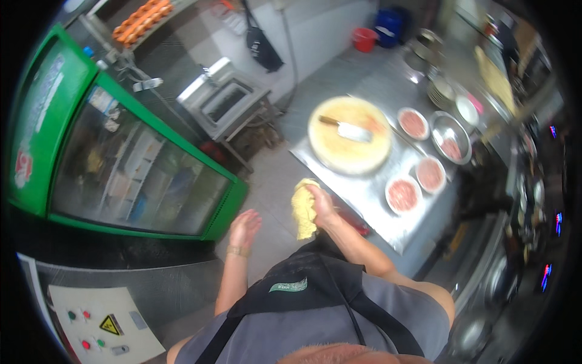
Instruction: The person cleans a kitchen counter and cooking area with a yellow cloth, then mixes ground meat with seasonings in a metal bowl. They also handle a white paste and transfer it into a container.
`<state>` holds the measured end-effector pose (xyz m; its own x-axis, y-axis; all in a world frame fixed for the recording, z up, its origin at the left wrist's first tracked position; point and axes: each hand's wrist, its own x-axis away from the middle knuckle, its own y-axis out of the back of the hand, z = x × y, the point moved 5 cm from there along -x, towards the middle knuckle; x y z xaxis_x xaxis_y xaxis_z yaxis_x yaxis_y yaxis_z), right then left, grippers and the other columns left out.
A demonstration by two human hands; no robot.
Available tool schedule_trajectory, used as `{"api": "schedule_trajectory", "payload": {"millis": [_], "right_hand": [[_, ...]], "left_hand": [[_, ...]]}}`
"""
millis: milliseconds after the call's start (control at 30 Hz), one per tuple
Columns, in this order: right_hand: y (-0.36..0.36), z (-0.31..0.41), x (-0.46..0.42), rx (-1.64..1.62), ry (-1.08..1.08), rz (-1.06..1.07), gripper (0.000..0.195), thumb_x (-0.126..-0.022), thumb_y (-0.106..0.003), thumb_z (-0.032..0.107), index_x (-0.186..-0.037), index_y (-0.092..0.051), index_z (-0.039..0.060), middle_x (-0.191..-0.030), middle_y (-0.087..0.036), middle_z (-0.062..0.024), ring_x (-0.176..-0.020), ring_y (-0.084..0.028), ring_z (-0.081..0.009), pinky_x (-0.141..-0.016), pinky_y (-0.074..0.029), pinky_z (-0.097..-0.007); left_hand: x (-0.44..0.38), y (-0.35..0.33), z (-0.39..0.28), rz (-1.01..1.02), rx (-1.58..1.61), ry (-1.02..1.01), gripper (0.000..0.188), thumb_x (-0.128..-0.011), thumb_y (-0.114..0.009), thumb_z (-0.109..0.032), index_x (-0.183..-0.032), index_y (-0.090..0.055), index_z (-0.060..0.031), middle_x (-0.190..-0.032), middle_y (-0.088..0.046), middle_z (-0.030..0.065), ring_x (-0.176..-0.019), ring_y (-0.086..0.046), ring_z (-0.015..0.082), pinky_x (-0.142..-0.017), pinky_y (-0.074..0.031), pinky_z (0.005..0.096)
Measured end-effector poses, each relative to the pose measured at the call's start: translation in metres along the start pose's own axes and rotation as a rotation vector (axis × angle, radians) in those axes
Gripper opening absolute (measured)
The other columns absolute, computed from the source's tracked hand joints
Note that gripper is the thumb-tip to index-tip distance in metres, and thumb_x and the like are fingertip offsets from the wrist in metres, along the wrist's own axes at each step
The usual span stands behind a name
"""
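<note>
My right hand (322,205) grips a crumpled yellow cloth (303,210) in front of my apron, beside the table edge. My left hand (244,227) hangs to the left with nothing in it, fingers loosely extended, between me and the green fridge. Ahead, a round chopping board (348,154) stands on the metal table. On it lies a cleaver (352,132) with a wooden handle, its blade pointing right. To the right of the board are a bowl of minced meat (402,194), a second bowl of minced meat (430,174) and a third bowl of minced meat (413,123).
A metal basin (448,159) holds more meat. A green glass-door fridge (141,177) stands left, with a steel sink-like unit (223,102) beyond it. Orange egg trays (142,22) sit on a shelf. A red bucket (364,40) is at the back. An electrical box (104,318) is lower left.
</note>
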<state>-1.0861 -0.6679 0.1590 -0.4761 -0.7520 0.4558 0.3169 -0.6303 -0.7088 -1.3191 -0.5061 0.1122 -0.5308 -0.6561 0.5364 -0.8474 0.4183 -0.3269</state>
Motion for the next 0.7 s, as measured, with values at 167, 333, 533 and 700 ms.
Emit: {"api": "schedule_trajectory", "payload": {"millis": [167,333,533,700], "right_hand": [[-0.064,0.012,-0.1,0.564,0.043,0.336,0.045,-0.102,-0.055,0.039,-0.097,-0.068,-0.0043,-0.089,-0.071,-0.0184,-0.08,-0.071,-0.0272,-0.07,-0.057,-0.0398],[-0.212,0.045,-0.102,1.966,0.328,0.89,0.055,-0.098,-0.058,0.049,-0.092,-0.069,-0.0049,-0.091,-0.069,-0.0257,-0.09,-0.068,-0.0403,-0.082,-0.054,-0.0476],[-0.368,0.137,-0.172,0.929,0.317,1.124,0.034,-0.097,-0.066,0.03,-0.1,-0.07,-0.0045,-0.095,-0.072,-0.0216,-0.08,-0.072,-0.0275,-0.07,-0.057,-0.0354],[-0.396,0.163,-0.289,-0.092,0.038,1.232,0.026,-0.099,-0.06,0.019,-0.103,-0.067,-0.0058,-0.098,-0.071,-0.0203,-0.079,-0.071,-0.0267,-0.067,-0.059,-0.0327]], "left_hand": [[-0.037,-0.133,-0.072,0.338,0.104,0.098,0.053,-0.104,-0.051,-0.041,-0.136,-0.056,0.0012,-0.135,-0.061,0.0183,-0.123,-0.06,0.0281,-0.107,-0.045,0.0416],[-0.091,-0.207,-0.098,0.658,0.44,0.234,0.057,-0.103,-0.051,-0.044,-0.138,-0.053,0.0009,-0.138,-0.057,0.0189,-0.127,-0.053,0.0296,-0.109,-0.041,0.0431],[-0.183,-0.232,-0.124,0.835,0.411,0.361,0.062,-0.102,-0.05,-0.048,-0.14,-0.051,0.0004,-0.142,-0.052,0.0195,-0.132,-0.045,0.0314,-0.112,-0.035,0.0449],[-0.262,-0.24,-0.17,1.004,0.285,0.435,0.066,-0.101,-0.05,-0.051,-0.143,-0.048,0.0001,-0.146,-0.049,0.0201,-0.137,-0.039,0.0329,-0.115,-0.031,0.0464]]}}
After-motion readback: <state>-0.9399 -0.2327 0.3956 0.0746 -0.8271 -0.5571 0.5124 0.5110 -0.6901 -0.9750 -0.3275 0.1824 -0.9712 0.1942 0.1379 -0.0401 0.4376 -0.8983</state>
